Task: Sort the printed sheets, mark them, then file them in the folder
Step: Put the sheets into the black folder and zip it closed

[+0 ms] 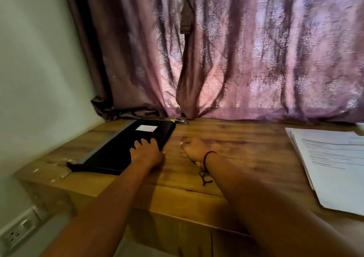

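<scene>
A closed black folder (118, 148) with a white label lies flat on the left part of the wooden table (236, 138). My left hand (146, 150) rests on the folder's near right corner, fingers spread over the cover. To its right my right hand (194, 148) sits on the bare wood with the fingers curled under; nothing shows in it. A dark thread band circles that wrist. A stack of printed sheets (332, 164) lies at the table's right side, away from both hands.
A purple curtain (236, 60) hangs along the table's back edge. A small stapler-like tool (180, 120) with a yellow part lies behind the folder. Small pale scraps (59, 170) dot the table's left corner. A wall socket (17, 231) sits low on the left.
</scene>
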